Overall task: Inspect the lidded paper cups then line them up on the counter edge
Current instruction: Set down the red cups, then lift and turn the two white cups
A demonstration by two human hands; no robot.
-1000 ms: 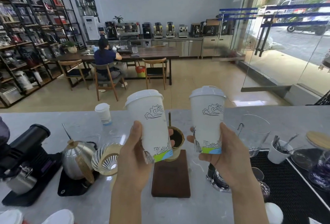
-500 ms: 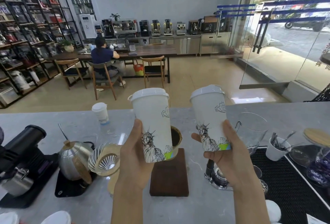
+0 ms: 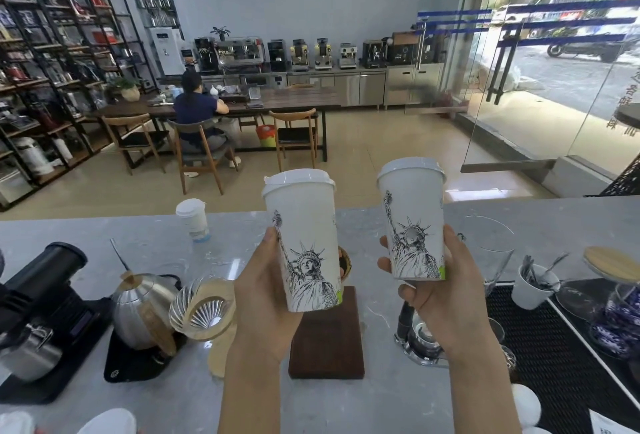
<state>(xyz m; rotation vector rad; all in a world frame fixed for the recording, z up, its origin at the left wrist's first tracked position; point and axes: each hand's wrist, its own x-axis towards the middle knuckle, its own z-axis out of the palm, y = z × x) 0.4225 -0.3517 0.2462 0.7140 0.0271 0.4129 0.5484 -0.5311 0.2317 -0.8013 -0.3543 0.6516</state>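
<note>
Two lidded paper cups are held upright above the worktop: the left cup wrapped by the left hand, the right cup by the right hand. Thin walls likely dent (probably light); the lower body is best gripped gently.

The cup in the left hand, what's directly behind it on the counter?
Behind the left cup, a brown round rim peeks out above a dark wooden block. The cup hides the rest, so what it is stays unclear.

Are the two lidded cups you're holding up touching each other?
Apart. The head view shows the left hand's cup and the right hand's cup side by side, with floor and counter plainly visible in the gap between them.
</note>
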